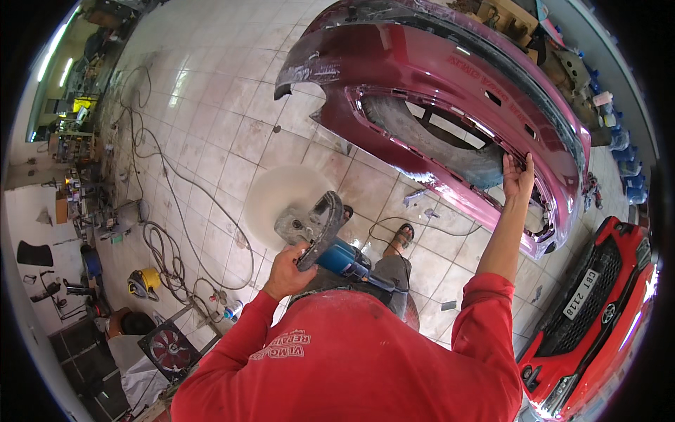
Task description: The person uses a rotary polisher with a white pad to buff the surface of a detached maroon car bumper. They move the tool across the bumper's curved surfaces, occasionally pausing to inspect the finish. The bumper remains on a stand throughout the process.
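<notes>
My left hand (pixel 288 272) is closed around the black loop handle of a blue power polisher (pixel 336 257), held low in front of my body. Its dusty grey head points forward, and a wide pale round pad (pixel 271 197) shows beyond it with a smeared face. To the right, a dark red car bumper (pixel 429 63) rests over a black tyre (pixel 401 126). My right arm stretches out to this bumper. My right hand (pixel 518 179) is palm up at the rim of its opening, with the fingers bent at the edge; the fingertips are partly hidden.
A red car front (pixel 598 302) stands at the lower right. Cables (pixel 165 155) snake over the tiled floor on the left, near a yellow tool (pixel 143 283) and a fan (pixel 169 348). Blue bottles (pixel 631 169) line the right wall. My sandalled foot (pixel 401 239) is beside a thin cord.
</notes>
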`<state>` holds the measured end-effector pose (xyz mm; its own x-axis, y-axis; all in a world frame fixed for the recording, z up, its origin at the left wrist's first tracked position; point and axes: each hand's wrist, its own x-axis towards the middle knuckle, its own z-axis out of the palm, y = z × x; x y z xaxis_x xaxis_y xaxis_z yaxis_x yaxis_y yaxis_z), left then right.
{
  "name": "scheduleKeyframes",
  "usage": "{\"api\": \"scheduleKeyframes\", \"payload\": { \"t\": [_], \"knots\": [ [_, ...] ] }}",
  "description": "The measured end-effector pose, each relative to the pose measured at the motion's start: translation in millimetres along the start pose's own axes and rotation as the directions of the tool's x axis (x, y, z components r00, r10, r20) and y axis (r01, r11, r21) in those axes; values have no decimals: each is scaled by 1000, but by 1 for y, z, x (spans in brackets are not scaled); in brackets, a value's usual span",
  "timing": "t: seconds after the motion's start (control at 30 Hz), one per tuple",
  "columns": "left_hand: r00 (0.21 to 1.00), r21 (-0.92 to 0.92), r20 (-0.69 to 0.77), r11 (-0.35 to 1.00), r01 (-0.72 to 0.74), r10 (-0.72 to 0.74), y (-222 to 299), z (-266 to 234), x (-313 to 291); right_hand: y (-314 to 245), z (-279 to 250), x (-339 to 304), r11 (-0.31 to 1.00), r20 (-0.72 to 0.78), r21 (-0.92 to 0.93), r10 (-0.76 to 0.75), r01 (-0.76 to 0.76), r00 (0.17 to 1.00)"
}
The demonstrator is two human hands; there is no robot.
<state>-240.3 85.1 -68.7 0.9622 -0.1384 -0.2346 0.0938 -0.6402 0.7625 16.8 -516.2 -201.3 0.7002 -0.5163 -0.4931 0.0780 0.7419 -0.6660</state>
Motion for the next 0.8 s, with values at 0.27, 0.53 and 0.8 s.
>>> {"api": "scheduleKeyframes", "payload": {
  "t": [0.27, 0.53, 0.8],
  "knots": [
    [975, -133, 72, 966, 220, -212, -18, -10, 2, 25, 45, -29, 948, -27, 290, -132, 134, 991],
    [965, -126, 74, 957, 260, -252, -15, -20, 4, 40, 57, -27, 740, 93, 670, -161, 58, 983],
    [943, -196, 59, 922, 333, -328, -9, -23, -5, 64, 105, -40, 789, 197, 611, -64, -71, 978]
  ]
}}
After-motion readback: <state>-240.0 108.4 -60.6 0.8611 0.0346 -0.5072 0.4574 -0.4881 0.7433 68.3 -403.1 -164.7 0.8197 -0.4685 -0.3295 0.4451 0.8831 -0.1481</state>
